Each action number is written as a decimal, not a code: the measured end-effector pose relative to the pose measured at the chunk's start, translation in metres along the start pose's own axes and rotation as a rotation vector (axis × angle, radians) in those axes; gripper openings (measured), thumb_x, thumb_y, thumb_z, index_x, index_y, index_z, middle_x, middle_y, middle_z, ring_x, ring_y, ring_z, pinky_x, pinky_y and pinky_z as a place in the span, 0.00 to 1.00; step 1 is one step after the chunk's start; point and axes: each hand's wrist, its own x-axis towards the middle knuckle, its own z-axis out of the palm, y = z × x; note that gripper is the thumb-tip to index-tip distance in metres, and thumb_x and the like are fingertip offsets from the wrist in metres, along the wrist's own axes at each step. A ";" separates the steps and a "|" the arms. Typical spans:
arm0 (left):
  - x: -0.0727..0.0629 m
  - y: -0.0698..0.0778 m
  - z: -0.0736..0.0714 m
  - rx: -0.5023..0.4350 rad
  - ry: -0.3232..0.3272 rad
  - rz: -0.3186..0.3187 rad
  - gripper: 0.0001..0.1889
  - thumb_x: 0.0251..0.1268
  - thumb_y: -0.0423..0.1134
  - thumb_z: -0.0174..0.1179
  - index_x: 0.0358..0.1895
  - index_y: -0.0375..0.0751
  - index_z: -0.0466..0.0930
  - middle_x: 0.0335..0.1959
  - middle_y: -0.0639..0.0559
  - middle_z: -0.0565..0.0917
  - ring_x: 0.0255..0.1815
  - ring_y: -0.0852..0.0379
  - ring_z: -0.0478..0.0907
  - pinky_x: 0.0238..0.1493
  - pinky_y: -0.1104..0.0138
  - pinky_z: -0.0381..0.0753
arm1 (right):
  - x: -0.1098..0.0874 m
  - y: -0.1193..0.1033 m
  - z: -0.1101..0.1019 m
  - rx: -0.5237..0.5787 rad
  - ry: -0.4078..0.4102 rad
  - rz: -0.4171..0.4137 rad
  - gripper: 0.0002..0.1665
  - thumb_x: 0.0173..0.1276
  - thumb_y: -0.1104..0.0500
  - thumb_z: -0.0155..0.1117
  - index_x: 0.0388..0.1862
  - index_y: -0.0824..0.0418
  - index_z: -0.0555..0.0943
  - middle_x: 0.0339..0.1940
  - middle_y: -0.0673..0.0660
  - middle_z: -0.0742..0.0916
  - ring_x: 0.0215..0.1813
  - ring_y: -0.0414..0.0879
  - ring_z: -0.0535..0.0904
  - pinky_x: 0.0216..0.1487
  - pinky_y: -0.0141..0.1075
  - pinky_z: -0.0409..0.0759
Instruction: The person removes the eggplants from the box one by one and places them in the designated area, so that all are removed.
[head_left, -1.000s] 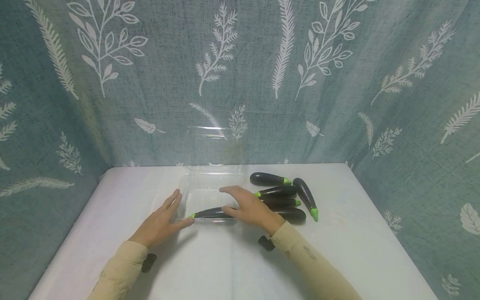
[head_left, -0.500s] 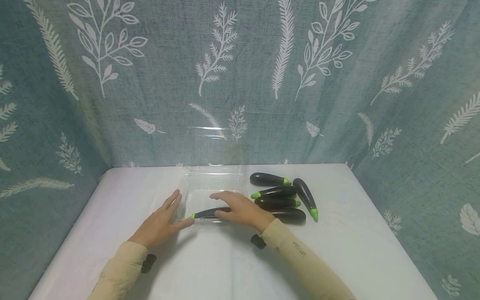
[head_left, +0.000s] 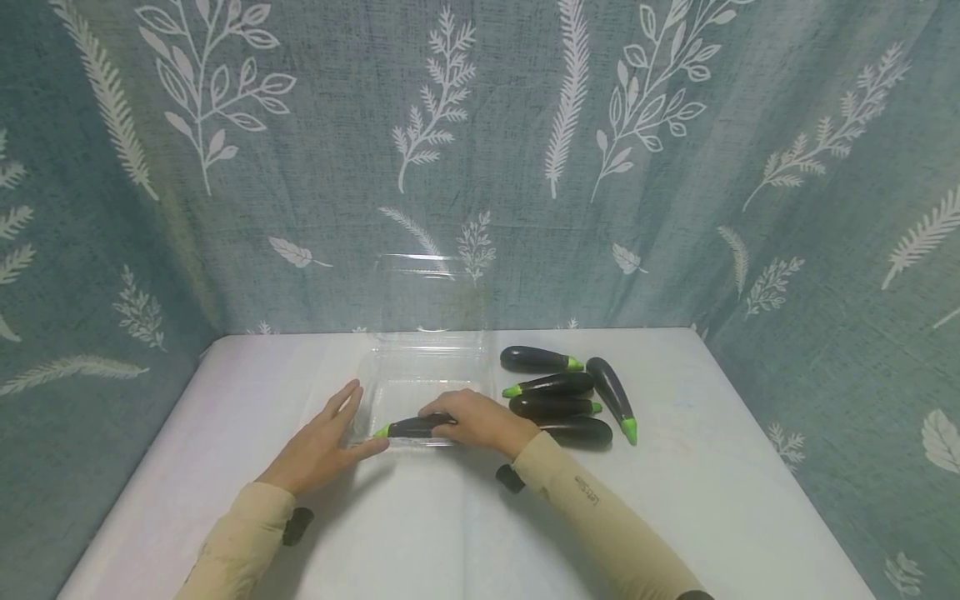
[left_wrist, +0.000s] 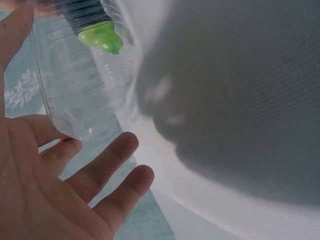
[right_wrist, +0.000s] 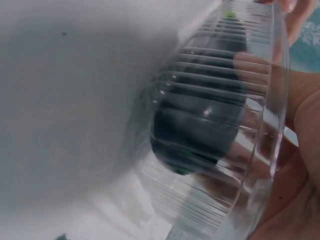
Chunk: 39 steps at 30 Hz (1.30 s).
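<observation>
A dark purple eggplant [head_left: 411,427] with a green stem end lies along the near side inside a clear plastic container [head_left: 431,351], its stem toward the left. My right hand [head_left: 480,421] reaches in from the right and grips the eggplant's thick end. Through the ribbed clear wall in the right wrist view, fingers show beside the eggplant [right_wrist: 200,120]. My left hand [head_left: 318,446] is at the container's left near corner, fingers extended and apart. In the left wrist view, this hand's thumb and fingers touch the container [left_wrist: 75,95], with the green stem [left_wrist: 102,37] visible through the plastic.
The container's clear lid [head_left: 431,296] stands raised at the back. Right of the container lie several more eggplants [head_left: 551,383], one set at an angle [head_left: 611,400]. A patterned grey-green curtain [head_left: 525,250] hangs behind the white table [head_left: 712,500].
My right hand has moved left and down into the container and closed round the eggplant, which has shifted slightly left. The left hand has stayed in place.
</observation>
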 end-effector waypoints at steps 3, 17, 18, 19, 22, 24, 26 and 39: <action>0.000 0.001 0.000 0.004 0.000 -0.002 0.55 0.65 0.71 0.57 0.82 0.36 0.48 0.83 0.42 0.49 0.76 0.30 0.58 0.69 0.35 0.63 | 0.000 0.000 0.001 -0.027 -0.002 0.008 0.20 0.73 0.57 0.67 0.62 0.58 0.83 0.57 0.51 0.87 0.60 0.42 0.81 0.64 0.31 0.75; 0.000 0.001 0.000 -0.005 -0.008 -0.011 0.55 0.65 0.71 0.57 0.82 0.35 0.47 0.83 0.42 0.48 0.76 0.29 0.56 0.70 0.34 0.61 | 0.000 0.004 0.004 -0.127 0.064 0.023 0.21 0.73 0.53 0.67 0.63 0.54 0.82 0.58 0.50 0.86 0.60 0.42 0.81 0.64 0.33 0.76; 0.000 0.001 0.000 -0.006 -0.010 -0.011 0.55 0.66 0.71 0.57 0.82 0.35 0.47 0.83 0.42 0.48 0.76 0.29 0.56 0.70 0.34 0.61 | -0.001 0.004 0.004 -0.129 0.073 0.023 0.21 0.73 0.53 0.67 0.63 0.54 0.82 0.58 0.50 0.86 0.61 0.42 0.81 0.64 0.34 0.77; 0.000 0.000 0.000 -0.007 -0.013 -0.012 0.55 0.66 0.71 0.57 0.82 0.36 0.47 0.83 0.42 0.48 0.76 0.29 0.56 0.70 0.34 0.61 | -0.001 0.004 0.004 -0.130 0.085 0.023 0.21 0.73 0.53 0.67 0.63 0.53 0.82 0.58 0.49 0.86 0.60 0.42 0.81 0.63 0.34 0.77; 0.000 0.001 0.000 -0.009 -0.017 -0.011 0.55 0.65 0.72 0.56 0.82 0.36 0.47 0.83 0.43 0.47 0.77 0.30 0.56 0.70 0.34 0.60 | -0.003 0.003 0.002 -0.135 0.126 0.021 0.21 0.73 0.52 0.67 0.64 0.52 0.82 0.58 0.49 0.86 0.60 0.42 0.81 0.62 0.35 0.78; 0.000 0.001 0.000 -0.003 -0.012 -0.003 0.55 0.66 0.72 0.56 0.82 0.36 0.47 0.83 0.42 0.48 0.77 0.30 0.56 0.70 0.34 0.60 | -0.003 0.003 0.001 -0.140 0.151 0.019 0.22 0.73 0.52 0.66 0.64 0.52 0.82 0.58 0.48 0.86 0.59 0.42 0.81 0.62 0.35 0.78; 0.000 0.002 0.000 0.002 -0.006 0.000 0.55 0.66 0.71 0.56 0.82 0.35 0.47 0.83 0.42 0.48 0.77 0.30 0.56 0.71 0.35 0.60 | -0.004 0.002 -0.001 -0.142 0.178 0.019 0.22 0.74 0.51 0.66 0.64 0.51 0.81 0.57 0.48 0.86 0.58 0.42 0.81 0.61 0.35 0.79; 0.001 0.000 0.002 -0.002 -0.015 -0.015 0.54 0.66 0.69 0.58 0.82 0.38 0.45 0.83 0.42 0.47 0.76 0.30 0.56 0.70 0.34 0.60 | -0.017 -0.008 -0.019 -0.087 0.292 0.065 0.22 0.73 0.50 0.68 0.64 0.52 0.82 0.55 0.50 0.86 0.56 0.43 0.82 0.59 0.37 0.80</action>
